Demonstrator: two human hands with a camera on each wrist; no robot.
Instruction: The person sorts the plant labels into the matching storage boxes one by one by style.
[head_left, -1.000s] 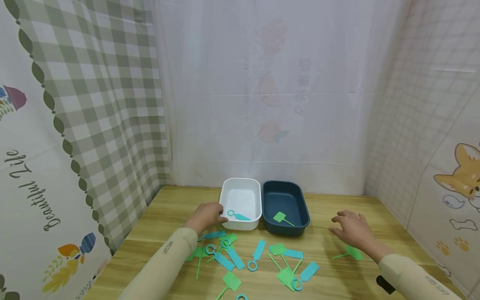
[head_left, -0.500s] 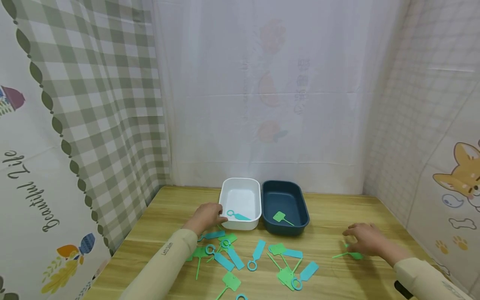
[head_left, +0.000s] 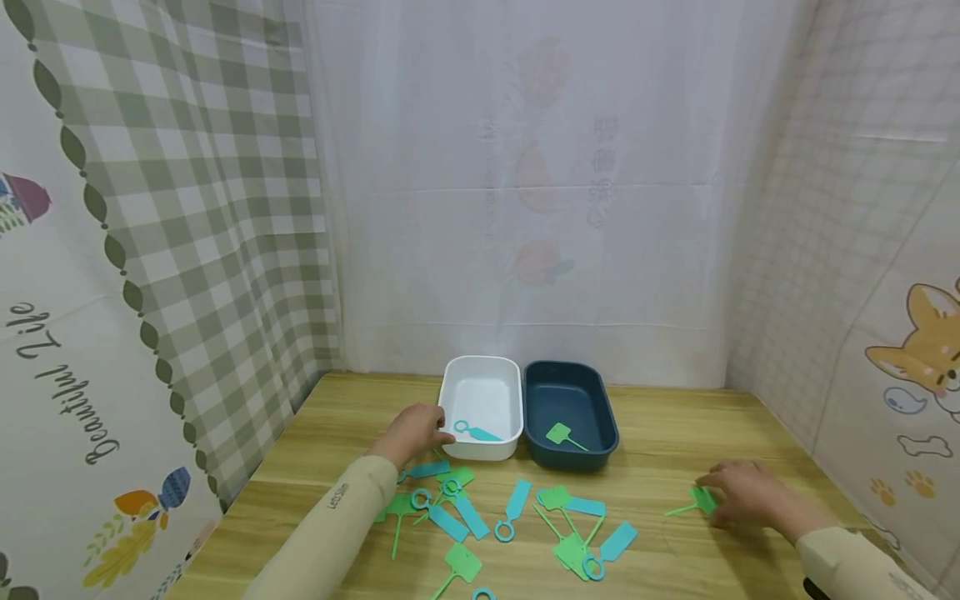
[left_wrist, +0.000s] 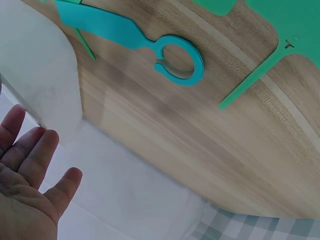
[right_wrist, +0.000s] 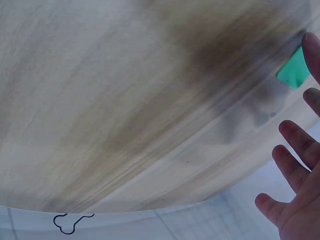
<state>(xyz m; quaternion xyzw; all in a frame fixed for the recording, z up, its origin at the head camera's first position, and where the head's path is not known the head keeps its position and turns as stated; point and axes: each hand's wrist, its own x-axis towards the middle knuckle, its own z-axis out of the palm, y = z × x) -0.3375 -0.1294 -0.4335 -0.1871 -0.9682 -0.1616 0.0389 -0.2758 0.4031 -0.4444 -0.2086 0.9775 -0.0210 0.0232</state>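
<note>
My left hand (head_left: 411,433) rests at the near left corner of the white bin (head_left: 482,451), fingertips right at its rim. In the left wrist view, its fingers (left_wrist: 40,155) are extended and slightly bent, and the thumb is hidden. Inside the white bin lies a blue tag with a ring end (head_left: 480,433). At the table's right side, my right hand (head_left: 750,496) is low over a green tag with a thin tail (head_left: 703,500), index finger and thumb spread around its flat head. The right wrist view shows the same green tag (right_wrist: 294,72) beside a fingertip.
A dark blue bin (head_left: 570,460) with one green tag (head_left: 558,433) in it stands against the white one. Several blue and green tags lie scattered and overlapping on the wooden table (head_left: 660,558) in front. Curtains (head_left: 525,250) enclose the back and sides.
My right hand has moved right and toward me, down to the green tag, uncovering its flat head between finger and thumb. The left hand stays at the white bin.
</note>
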